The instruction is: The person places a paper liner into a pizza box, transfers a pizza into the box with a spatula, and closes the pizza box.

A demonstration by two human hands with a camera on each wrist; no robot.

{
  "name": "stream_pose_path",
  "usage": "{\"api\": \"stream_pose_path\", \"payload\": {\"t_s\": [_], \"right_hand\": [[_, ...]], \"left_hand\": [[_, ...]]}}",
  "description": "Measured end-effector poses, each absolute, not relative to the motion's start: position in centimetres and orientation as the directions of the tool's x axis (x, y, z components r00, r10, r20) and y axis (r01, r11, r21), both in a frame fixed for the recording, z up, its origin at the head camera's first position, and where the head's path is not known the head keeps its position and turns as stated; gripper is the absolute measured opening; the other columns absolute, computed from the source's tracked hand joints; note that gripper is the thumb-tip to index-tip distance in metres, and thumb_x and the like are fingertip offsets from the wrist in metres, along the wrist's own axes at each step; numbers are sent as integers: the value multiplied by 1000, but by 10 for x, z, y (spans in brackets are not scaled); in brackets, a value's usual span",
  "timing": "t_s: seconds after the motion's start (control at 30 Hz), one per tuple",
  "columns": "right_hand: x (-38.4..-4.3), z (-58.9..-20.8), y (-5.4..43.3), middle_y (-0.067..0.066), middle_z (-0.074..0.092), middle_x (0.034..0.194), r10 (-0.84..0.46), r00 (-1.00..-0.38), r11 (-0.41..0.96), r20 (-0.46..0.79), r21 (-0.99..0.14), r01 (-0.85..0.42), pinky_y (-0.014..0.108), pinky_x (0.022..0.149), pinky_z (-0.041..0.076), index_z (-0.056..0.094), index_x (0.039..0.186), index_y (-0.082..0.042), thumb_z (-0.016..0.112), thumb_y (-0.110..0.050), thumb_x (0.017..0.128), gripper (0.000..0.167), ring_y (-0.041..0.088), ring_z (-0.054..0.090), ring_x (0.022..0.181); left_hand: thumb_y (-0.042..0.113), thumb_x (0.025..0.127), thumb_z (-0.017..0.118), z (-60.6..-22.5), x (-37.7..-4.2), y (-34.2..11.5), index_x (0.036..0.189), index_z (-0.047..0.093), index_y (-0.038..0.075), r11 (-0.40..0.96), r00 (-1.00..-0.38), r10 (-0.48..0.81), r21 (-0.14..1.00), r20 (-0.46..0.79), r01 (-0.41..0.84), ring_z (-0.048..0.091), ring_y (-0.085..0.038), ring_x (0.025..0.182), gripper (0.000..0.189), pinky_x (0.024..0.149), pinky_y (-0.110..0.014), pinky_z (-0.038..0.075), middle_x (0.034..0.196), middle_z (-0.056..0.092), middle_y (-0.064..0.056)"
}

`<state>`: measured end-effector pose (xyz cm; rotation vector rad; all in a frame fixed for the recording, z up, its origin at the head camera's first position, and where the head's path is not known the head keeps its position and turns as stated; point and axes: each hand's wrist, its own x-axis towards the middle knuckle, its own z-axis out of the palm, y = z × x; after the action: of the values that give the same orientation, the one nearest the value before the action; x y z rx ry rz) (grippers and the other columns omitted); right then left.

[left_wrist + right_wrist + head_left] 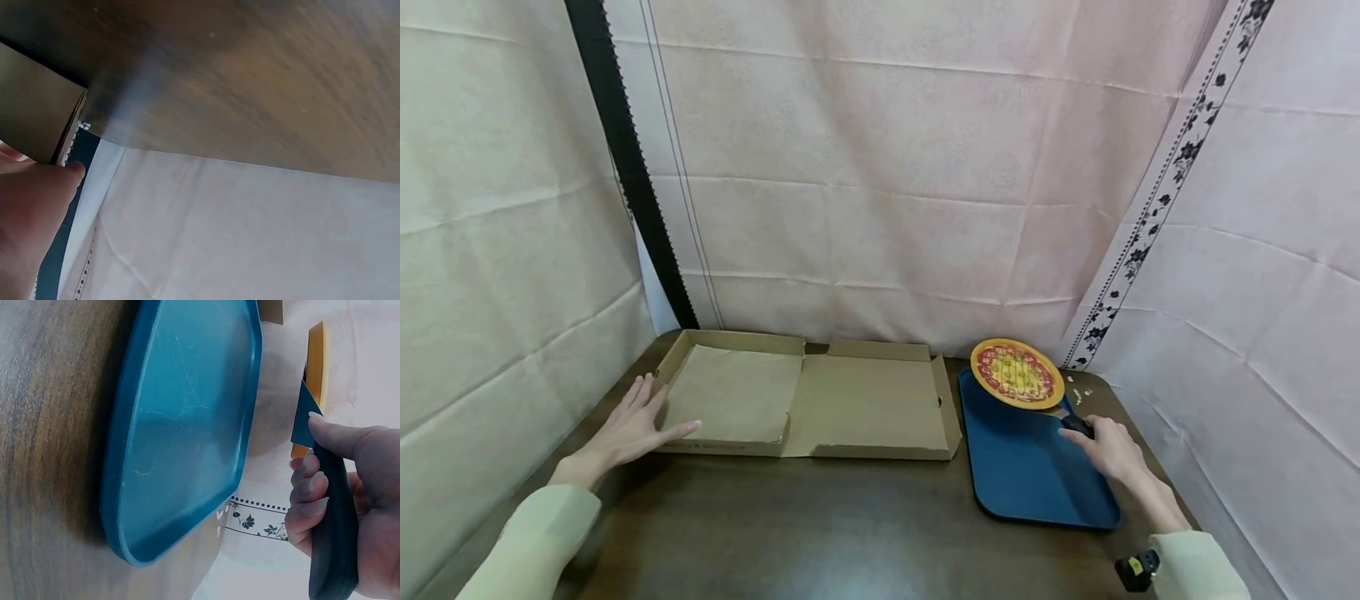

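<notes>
In the head view, my right hand (1112, 450) grips the black handle (334, 531) of a pizza server with a flat, angled blade (304, 419). A whole round pizza (1017, 372) with a yellow crust and red and yellow topping lies on the blade, raised over the far end of the blue tray (1037, 467). Over at the left, my left hand (628, 429) has its fingers spread at the left wall of an opened cardboard pizza box (872, 400), thumb reaching over the front edge. The left wrist view catches that thumb beside a box corner (37, 100).
A sheet of paper (733, 392) lines the box's left half; the lid lies flat to the right. Small white scraps (1078, 394) lie on the brown table (790, 525) beyond the tray. Cloth curtains (880, 167) hang around the back and sides.
</notes>
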<state>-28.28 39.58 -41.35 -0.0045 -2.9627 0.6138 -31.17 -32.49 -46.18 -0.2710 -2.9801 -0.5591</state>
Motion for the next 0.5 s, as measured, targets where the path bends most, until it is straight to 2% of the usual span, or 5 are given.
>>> {"api": "stream_pose_path", "payload": {"t_s": [0.3,0.5], "right_hand": [[-281,-410,396,3,45,63,42,-993,916,114,-400,-7,28,48,30,59,94,1,59,-43,94,44,17,42,53],[-286,-410,392,3,49,65,15,-992,916,122,-399,-35,28,48,32,62,106,6,59,-44,94,51,16,44,54]], "left_hand": [[63,84,59,-456,-319,-322,146,28,-11,912,-976,178,353,124,211,-5,-51,145,101,109,-72,10,154,3,-39],[61,83,61,-458,-309,-335,149,15,-13,918,-983,146,355,114,178,-1,-53,144,109,108,-71,11,154,4,-40]]}}
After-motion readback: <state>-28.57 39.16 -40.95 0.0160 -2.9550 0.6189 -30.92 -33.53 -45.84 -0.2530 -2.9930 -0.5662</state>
